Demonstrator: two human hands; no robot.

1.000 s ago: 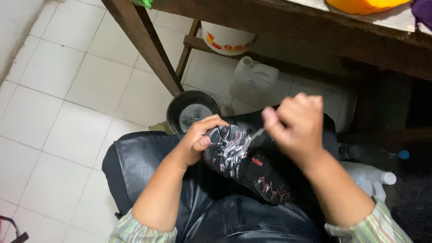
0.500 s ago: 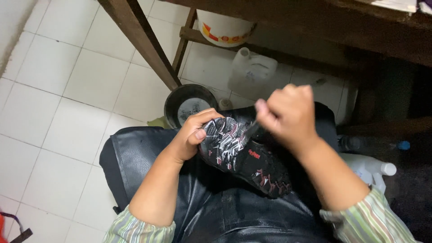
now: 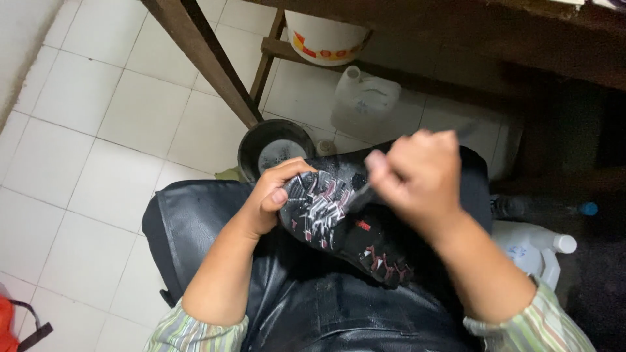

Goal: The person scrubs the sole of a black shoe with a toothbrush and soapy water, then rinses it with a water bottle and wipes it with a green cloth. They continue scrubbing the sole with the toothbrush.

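White floor tiles (image 3: 98,117) fill the room under me, and a dark wooden bench leg (image 3: 202,62) slants across them. On my lap, over a black apron (image 3: 313,306), lies the shoe (image 3: 342,228), sole up, black with red and pale tread marks. I take the shoe as my landmark.

My left hand (image 3: 277,199) grips the shoe's toe end, thumb on the sole and fingers curled round the edge. My right hand (image 3: 417,176) is closed in a fist just above the shoe's middle, pinching a thin dark tool whose tip touches the tread; the hand is blurred, so I cannot tell what kind of tool it is.

Just beyond the shoe's toe, 1 dark round pot (image 3: 274,146) stands on the tiles at the foot of the bench leg. Farther beyond the shoe, 1 white jug (image 3: 365,104) sits on the floor, and past it 1 white bucket (image 3: 326,36) with red and yellow marks rests on a low rail. Right of the shoe's heel stands 1 white bottle (image 3: 538,251). Far left of the shoe, at the frame's corner, shows something red with a black strap (image 3: 16,326).
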